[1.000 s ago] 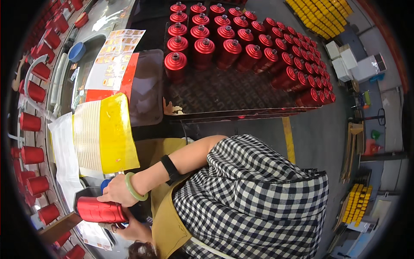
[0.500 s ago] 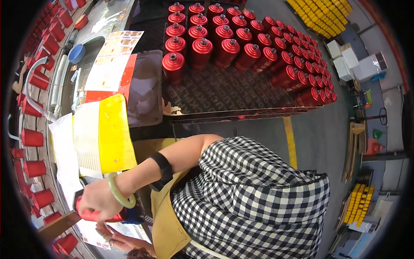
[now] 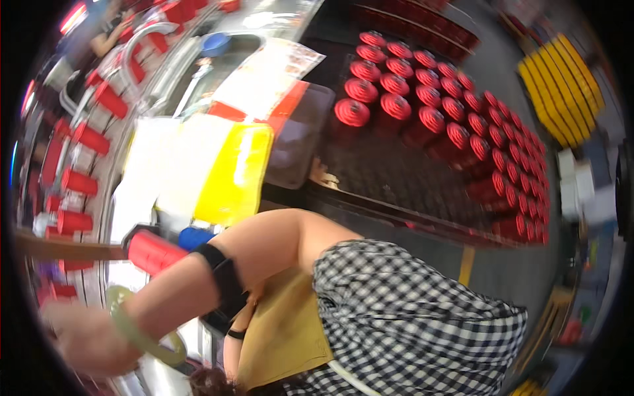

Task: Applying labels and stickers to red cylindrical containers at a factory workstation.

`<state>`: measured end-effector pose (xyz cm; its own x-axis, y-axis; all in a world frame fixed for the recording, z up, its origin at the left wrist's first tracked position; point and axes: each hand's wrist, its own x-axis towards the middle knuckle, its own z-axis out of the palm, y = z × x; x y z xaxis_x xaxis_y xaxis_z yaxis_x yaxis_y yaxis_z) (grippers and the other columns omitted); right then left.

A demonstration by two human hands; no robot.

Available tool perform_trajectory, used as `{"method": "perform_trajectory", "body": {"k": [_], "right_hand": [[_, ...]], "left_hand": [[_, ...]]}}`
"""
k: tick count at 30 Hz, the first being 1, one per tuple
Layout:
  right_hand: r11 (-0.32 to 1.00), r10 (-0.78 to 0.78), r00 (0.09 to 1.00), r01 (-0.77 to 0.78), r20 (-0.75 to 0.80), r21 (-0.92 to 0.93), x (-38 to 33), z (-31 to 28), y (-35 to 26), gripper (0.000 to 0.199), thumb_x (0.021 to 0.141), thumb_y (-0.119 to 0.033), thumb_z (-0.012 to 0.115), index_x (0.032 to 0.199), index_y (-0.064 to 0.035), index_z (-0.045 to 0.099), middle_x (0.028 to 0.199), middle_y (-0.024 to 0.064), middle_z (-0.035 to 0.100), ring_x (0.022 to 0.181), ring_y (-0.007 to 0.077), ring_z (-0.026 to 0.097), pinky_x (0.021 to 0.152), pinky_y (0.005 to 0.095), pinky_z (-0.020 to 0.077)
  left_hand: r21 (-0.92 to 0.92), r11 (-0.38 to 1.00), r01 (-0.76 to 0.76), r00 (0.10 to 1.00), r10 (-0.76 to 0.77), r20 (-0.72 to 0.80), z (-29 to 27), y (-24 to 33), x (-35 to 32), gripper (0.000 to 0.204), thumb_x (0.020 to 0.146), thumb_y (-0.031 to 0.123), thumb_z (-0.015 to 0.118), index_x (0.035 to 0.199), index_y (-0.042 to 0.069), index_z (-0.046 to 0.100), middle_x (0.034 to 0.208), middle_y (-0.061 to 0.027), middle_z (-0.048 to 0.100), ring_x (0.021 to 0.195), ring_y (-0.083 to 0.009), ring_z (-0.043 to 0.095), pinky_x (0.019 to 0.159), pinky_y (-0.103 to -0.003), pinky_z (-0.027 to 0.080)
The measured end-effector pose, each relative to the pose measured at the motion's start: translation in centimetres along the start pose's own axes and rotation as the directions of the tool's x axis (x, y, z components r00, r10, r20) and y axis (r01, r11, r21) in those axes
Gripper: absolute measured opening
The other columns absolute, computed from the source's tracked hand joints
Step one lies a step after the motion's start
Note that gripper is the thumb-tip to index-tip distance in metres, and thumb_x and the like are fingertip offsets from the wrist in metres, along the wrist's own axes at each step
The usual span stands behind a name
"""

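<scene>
The blurred hand (image 3: 82, 340) seems apart from the red canister (image 3: 155, 253).

Red cans (image 3: 396, 109); yellow stack (image 3: 232, 173); green bangle (image 3: 139, 333); black-white checked shirt (image 3: 416, 317).

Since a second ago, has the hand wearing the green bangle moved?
Yes. The bangled hand has pulled down and left, away from the yellow stack, and no longer grips the red can.

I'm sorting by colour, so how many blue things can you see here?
2. One blue thing lies up top by the conveyor; the other sits beside a red can, next to the yellow sheet. The arm may hide more.
</scene>
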<state>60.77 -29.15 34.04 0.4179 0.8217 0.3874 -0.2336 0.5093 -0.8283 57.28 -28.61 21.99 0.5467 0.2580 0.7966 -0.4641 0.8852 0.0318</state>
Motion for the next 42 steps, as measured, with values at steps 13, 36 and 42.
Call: {"method": "perform_trajectory", "body": {"k": [13,36,42], "right_hand": [[0.998,-0.061,0.959,0.062,0.277,0.006,0.8,-6.8,3.2,0.033,0.111,-0.028,0.046,0.115,-0.0002,0.063,0.085,0.0046,0.066,0.075,0.0059,0.061,0.065,0.0205,0.0484],[0.797,0.366,0.905,-0.425,-0.218,-0.429,-7.4,-21.5,9.5,0.039,0.111,-0.029,0.045,0.124,0.0019,0.065,0.101,0.0048,0.067,0.088,0.0092,0.059,0.077,0.0255,0.0505],[0.646,0.536,0.843,-0.445,-0.047,-0.62,-6.8,-23.1,9.1,0.036,0.109,-0.029,0.048,0.122,-0.0011,0.066,0.101,0.0051,0.069,0.087,0.0114,0.062,0.079,0.0269,0.0517]], "left_hand": [[0.354,0.114,0.928,0.325,-0.71,-0.624,-3.2,-3.2,-10.3,0.055,0.108,0.032,0.051,0.15,-0.002,0.042,0.144,-0.0147,0.055,0.128,-0.0184,0.053,0.113,-0.033,0.036],[0.629,0.219,0.746,0.477,0.485,-0.733,-7.4,9.7,-9.4,0.071,0.098,0.017,0.068,0.153,-0.007,0.031,0.148,-0.0203,0.047,0.136,-0.0264,0.049,0.111,-0.038,0.042],[0.574,0.32,0.754,0.446,0.392,-0.804,-7.7,10.2,-9.2,0.056,0.098,0.018,0.068,0.145,-0.003,0.044,0.136,-0.0124,0.057,0.124,-0.0187,0.057,0.107,-0.034,0.044]]}}
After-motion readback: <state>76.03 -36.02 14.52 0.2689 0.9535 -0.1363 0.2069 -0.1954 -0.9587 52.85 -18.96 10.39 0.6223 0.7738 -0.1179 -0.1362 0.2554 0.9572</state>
